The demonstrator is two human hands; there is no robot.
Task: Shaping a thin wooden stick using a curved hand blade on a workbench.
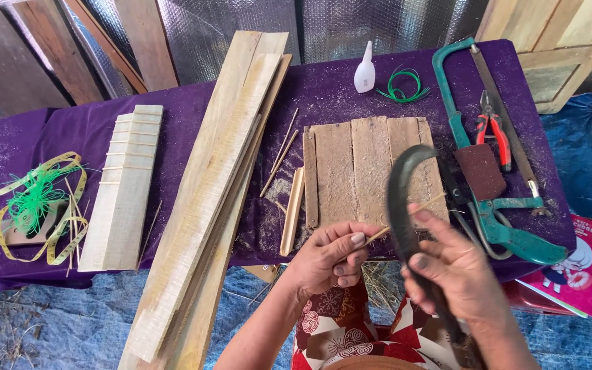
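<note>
My left hand pinches the near end of a thin bamboo stick between thumb and fingers. My right hand grips the handle of a dark curved sickle knife, whose blade arcs upward and crosses the stick. Both hands hover just above the near edge of the purple cloth-covered table. Directly behind them lies a small slatted wooden board dusted with sawdust.
Long pale planks run diagonally at the centre-left. A stack of short slats and a yellow tape measure with green wire lie left. A green hacksaw, red pliers, sandpaper block, glue bottle and green wire coil sit right.
</note>
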